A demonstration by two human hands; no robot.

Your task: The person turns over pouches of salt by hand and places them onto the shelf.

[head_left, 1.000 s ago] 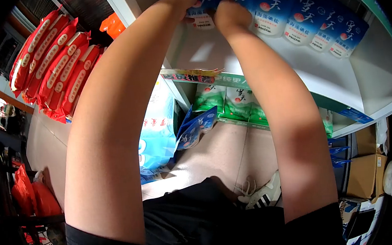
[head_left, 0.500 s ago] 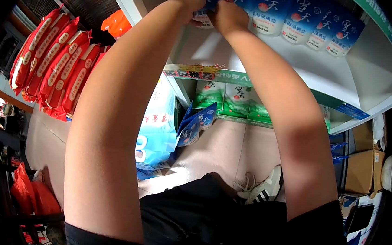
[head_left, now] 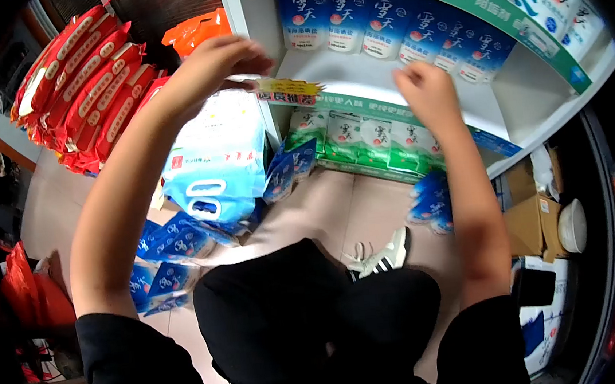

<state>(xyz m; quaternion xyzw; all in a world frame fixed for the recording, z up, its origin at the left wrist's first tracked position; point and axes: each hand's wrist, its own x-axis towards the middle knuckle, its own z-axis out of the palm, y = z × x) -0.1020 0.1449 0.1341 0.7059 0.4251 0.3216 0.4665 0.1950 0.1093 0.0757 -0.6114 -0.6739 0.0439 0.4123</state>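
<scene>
Blue and white packets (head_left: 383,28) stand upright side by side along the white shelf (head_left: 355,67). My left hand (head_left: 227,64) is raised left of the shelf, above a large light-blue bag (head_left: 210,164); its fingers are apart, slightly blurred, with nothing in them. In front of the packets, over the shelf's front edge, hovers my right hand (head_left: 426,86), its fingers curled; whether anything is in it is hidden. Neither hand touches the packets. Green packets (head_left: 346,134) fill the lower shelf.
Blue packets (head_left: 180,236) lie on the floor at the left, and more (head_left: 432,199) at the right. Red bags (head_left: 86,87) are stacked at the upper left. A cardboard box (head_left: 532,212) is at the right, and a shoe (head_left: 386,254) is near the shelf.
Both hands have drawn away from the upright packets, the left one to the left and down, the right one right and down. The view has shifted, showing more floor packets and an upper shelf.
</scene>
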